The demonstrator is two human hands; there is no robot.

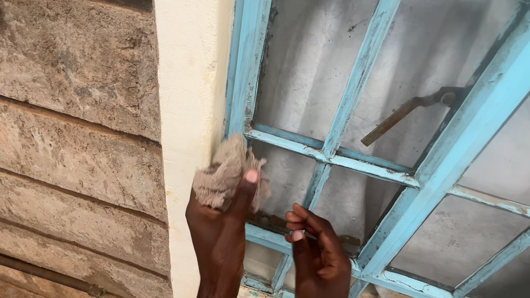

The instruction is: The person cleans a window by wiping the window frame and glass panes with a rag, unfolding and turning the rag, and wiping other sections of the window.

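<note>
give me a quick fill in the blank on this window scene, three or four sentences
1. The left hand presses a crumpled beige ____ against the window.
2. The metal window frame is painted light ____.
3. The right hand pinches a thin object with its fingers, ____ the left hand's thumb.
4. A rusty metal pipe runs along the rough stone wall, to the ____ of both hands.

Missing words: cloth; blue; beside; left
</note>
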